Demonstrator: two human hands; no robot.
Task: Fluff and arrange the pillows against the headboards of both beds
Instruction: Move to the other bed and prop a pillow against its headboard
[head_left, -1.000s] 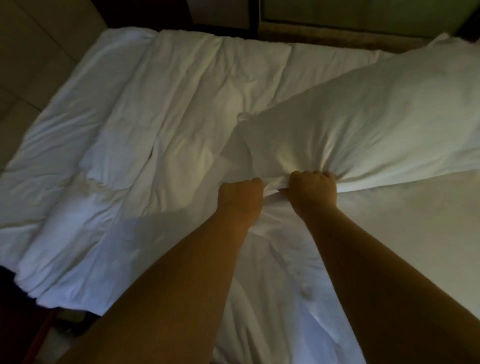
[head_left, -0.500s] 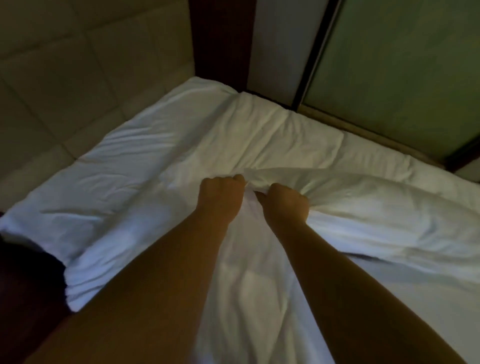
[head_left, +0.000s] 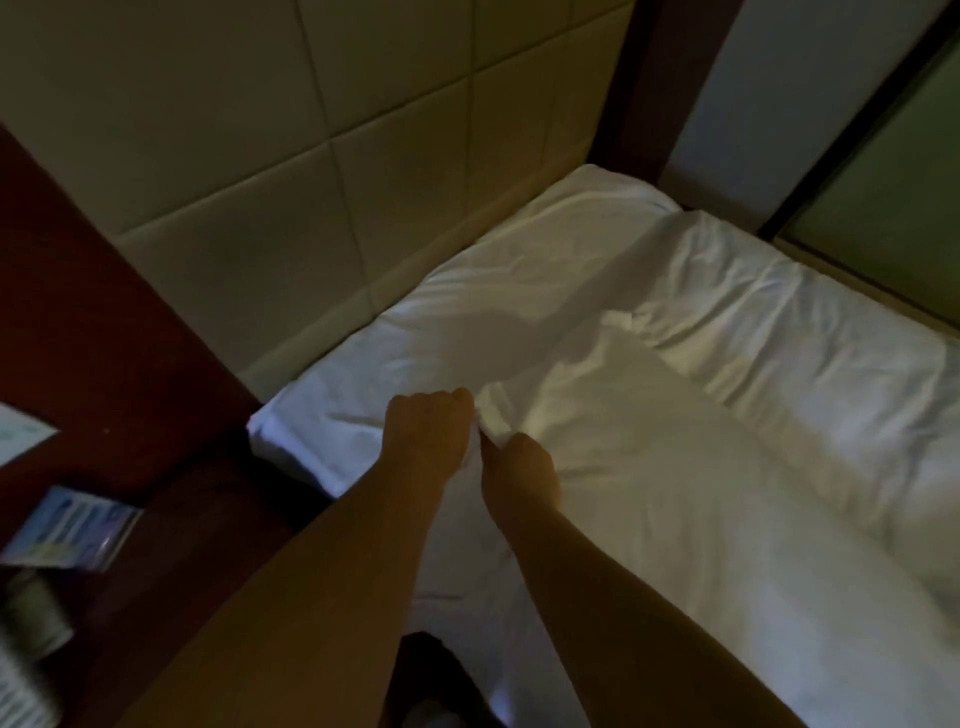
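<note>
Since a second ago the pillow (head_left: 649, 467) has been dragged from 2 o'clock toward the padded headboard (head_left: 291, 156) at 11 o'clock, and a dark bedside desk (head_left: 130, 415) now shows at 9 o'clock. The left hand (head_left: 428, 436) and right hand (head_left: 522, 467), side by side, have fingers clenched on the pillow's near corner, which lies on the bed (head_left: 779, 322).
</note>
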